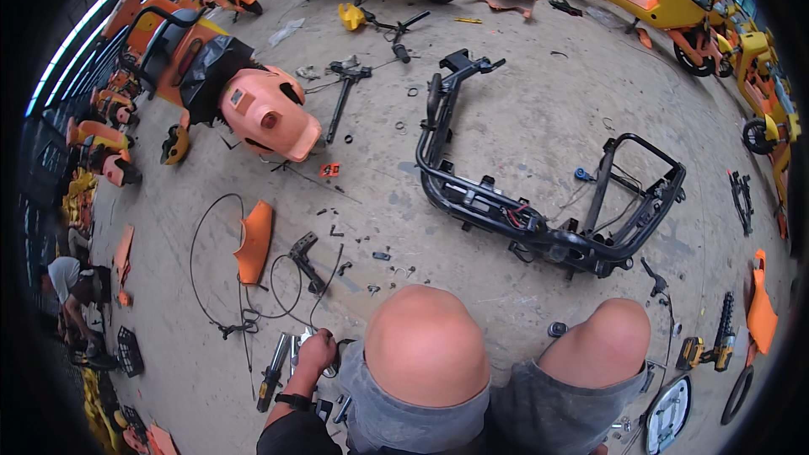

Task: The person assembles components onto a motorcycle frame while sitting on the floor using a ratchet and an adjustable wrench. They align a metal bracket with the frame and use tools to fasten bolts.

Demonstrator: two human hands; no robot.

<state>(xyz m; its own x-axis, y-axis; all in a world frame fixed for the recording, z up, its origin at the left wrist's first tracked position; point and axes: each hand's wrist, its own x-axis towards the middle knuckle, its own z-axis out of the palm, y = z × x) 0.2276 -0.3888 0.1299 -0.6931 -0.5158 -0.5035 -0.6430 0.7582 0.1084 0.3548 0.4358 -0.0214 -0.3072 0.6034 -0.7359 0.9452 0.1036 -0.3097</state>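
Observation:
I sit with both knees up at the bottom of the view. My left hand (318,352) reaches down beside my left knee and is closed on a small dark metal part (341,354) on the concrete floor. A black watch band circles that wrist. Just left of the hand lies a silver and black handlebar piece (275,368), and black cables (253,303) loop on the floor beyond it. My right hand is hidden behind my legs. A stripped black scooter frame (506,202) lies on the floor in front of my knees.
An orange body panel (254,240), bolts and brackets lie scattered ahead. An orange scooter front shell (270,109) stands far left. A yellow power drill (704,352) and a shock absorber (725,329) lie right. Orange and yellow scooters line the back. Another person (72,286) crouches far left.

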